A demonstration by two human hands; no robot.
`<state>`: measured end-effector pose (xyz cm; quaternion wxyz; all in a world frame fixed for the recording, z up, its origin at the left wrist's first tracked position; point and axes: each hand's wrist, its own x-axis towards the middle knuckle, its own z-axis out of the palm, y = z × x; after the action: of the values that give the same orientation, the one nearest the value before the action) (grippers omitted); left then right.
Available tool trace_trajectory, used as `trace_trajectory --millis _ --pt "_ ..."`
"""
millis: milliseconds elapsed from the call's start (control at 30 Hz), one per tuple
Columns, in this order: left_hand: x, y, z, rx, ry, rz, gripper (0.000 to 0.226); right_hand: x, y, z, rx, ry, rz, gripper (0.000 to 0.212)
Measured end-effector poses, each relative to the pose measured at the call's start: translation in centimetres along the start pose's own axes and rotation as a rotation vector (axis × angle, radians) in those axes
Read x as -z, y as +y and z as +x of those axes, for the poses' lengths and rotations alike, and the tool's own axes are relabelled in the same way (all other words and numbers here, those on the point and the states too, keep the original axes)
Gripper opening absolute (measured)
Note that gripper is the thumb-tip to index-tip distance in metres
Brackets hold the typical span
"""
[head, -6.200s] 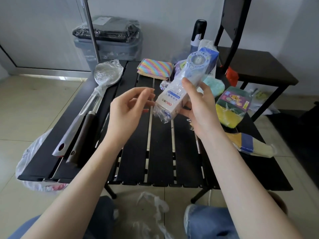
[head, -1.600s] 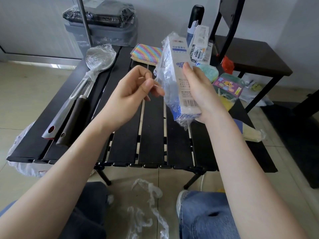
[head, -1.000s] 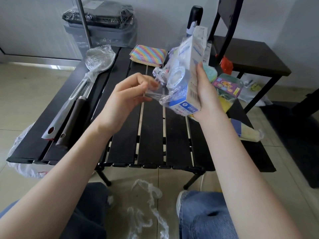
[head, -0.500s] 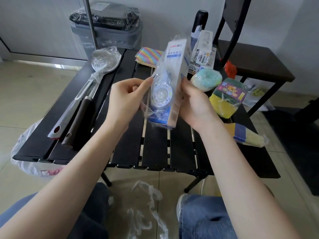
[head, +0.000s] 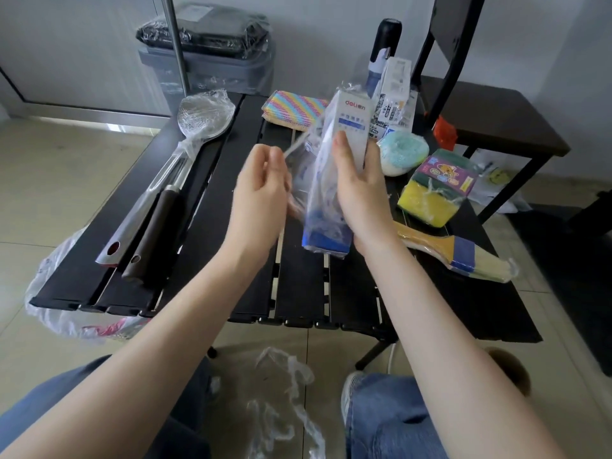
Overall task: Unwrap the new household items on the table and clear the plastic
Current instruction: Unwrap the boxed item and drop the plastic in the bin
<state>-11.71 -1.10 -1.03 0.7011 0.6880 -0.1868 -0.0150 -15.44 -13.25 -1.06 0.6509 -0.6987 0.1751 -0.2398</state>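
Holding the boxed item [head: 334, 180] upright above the slatted black surface [head: 251, 200], the person's right hand [head: 359, 190] is wrapped round its right side, thumb pressed on the front face. The left hand [head: 261, 190] pinches a stretched strand of the clear film [head: 298, 145] between fingertips and draws it away to the left. The film is blurred there, so I can't tell how much of it has come free; it looks loose and crumpled over the box's left side.

To do this step well, I'd say the right hand should keep the box steady and shift its grip toward the bottom end, so the fingers aren't trapping the film they mean to shed. The left should pull along the box rather than straight out, since thin wrap tends to stretch to a string and snap.

Plenty waits: the wrapped ladle [head: 198, 124], the sponge pack [head: 433, 187], the brush [head: 463, 253] and the round scrubber [head: 402, 154] all lie on the surface under plastic. Discarded film [head: 284, 395] lies on the floor between the person's knees, and needs gathering later.
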Motion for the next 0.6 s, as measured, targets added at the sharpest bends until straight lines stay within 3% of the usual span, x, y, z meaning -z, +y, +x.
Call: trace_trajectory --millis 67,167,233,300,433,600 --pt "0.4 -0.1 0.8 0.109 0.080 -0.134 0.032 0.5 -0.2 0.5 -0.081 0.005 0.074 0.044" --pt "0.6 0.0 1.2 0.335 0.073 -0.425 0.033 0.9 -0.2 1.0 -0.154 -0.036 0.096 0.054" --pt "0.6 0.3 1.5 0.515 0.036 -0.578 0.034 1.0 -0.3 0.9 -0.151 -0.052 0.119 0.045" --pt "0.9 0.5 1.8 0.590 -0.017 -0.548 0.034 1.4 -0.6 0.8 -0.159 -0.072 0.160 0.041" --pt "1.2 1.4 1.2 0.356 -0.157 -0.158 0.028 1.8 -1.5 0.5 -0.223 -0.109 0.207 0.040" --pt "1.2 0.8 0.9 0.117 -0.183 0.051 0.020 3.1 -1.8 0.1 -0.293 -0.144 0.356 0.047"
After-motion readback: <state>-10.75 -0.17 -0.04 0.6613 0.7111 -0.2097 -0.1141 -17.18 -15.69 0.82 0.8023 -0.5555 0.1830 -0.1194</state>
